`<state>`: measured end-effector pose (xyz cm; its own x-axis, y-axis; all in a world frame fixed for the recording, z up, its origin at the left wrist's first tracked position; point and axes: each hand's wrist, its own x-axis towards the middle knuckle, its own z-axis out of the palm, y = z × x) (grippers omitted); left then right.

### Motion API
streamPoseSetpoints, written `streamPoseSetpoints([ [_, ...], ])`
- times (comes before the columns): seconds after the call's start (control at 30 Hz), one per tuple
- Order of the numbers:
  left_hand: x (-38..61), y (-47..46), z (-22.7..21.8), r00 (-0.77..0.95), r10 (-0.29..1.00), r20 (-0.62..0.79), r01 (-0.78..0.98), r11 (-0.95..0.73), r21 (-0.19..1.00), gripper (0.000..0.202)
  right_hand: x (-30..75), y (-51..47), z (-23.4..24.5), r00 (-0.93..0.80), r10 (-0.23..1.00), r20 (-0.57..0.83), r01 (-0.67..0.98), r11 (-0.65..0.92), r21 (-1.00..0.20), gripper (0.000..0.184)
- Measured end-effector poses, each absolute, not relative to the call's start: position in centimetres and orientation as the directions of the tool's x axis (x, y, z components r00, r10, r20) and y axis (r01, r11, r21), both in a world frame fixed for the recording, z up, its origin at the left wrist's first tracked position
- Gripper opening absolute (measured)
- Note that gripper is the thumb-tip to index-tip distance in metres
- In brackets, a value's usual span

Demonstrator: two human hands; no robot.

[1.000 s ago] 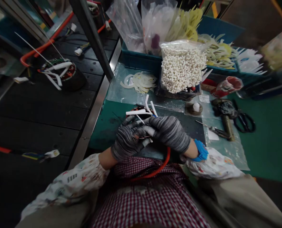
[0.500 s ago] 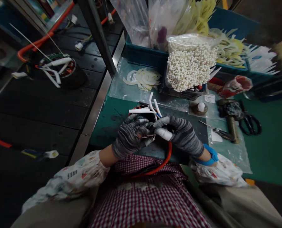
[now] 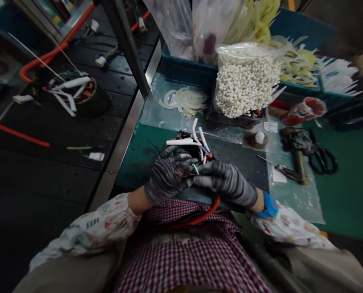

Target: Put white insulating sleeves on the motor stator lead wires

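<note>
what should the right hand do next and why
Probably press down the small white curved strip: it sticks up between the hands, close to the right hand, while the left hand is at the wire-wound stator, seemingly placed to steady it.

No lettering is legible. A white label point(image 3: 270, 126) near a red-and-white wrapper point(image 3: 305, 110) bears faint print too small to read; a smaller label point(image 3: 172, 99) among pale curved strips point(image 3: 191, 101) is likewise unreadable. Dark marks on the patterned left sleeve point(image 3: 92, 223) and the wrapper's markings resolve into no words.
</note>
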<state>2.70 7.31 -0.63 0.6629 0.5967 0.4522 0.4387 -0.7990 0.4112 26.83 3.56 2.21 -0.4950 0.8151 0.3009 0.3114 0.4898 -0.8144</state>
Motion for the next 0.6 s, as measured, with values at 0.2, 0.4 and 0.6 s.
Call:
streamPoseSetpoints([
  [0.2, 2.6, 7.3, -0.3, 0.641, 0.617, 0.457, 0.45, -0.784, 0.427, 0.03, 27.7, 2.5, 1.2, -0.554, 0.628, 0.547, 0.338, 0.77, -0.541, 0.014],
  [0.4, 3.4, 7.3, 0.3, 0.608, 0.59, 0.531, 0.456, -0.807, 0.375, 0.024, 24.6, 4.8, 3.2, -0.417, 0.868, 0.269, 0.506, 0.468, -0.725, 0.016],
  [0.6, 2.7, 7.9, -0.2, 0.636, 0.481, 0.604, 0.393, -0.875, 0.284, 0.013, 23.7, 9.3, 3.0, -0.183, 0.878, 0.442, 0.605, 0.454, -0.654, 0.018],
])
